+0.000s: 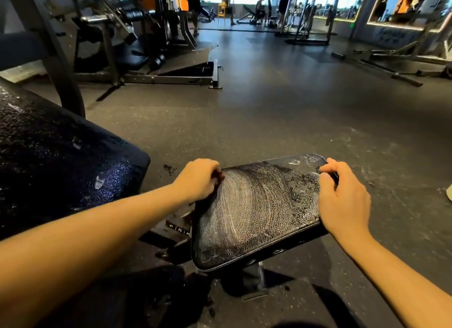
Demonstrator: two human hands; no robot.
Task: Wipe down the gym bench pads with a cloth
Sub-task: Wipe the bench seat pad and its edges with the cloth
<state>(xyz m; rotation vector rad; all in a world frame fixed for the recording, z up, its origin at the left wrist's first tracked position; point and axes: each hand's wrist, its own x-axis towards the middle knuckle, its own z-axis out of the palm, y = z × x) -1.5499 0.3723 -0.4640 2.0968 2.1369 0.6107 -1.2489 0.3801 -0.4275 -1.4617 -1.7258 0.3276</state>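
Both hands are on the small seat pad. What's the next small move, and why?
Probably free the right hand and fetch the cloth. Both it and the left hand grip the seat pad by its edges, no cloth shows, swirled white streaks cover that pad, and the back pad beside it is beaded with droplets.

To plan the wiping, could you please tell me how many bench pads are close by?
2. The seat pad sits between the left hand and right hand, which grip its edges; the back pad rises at the left, wet. Distant machines may hide more.
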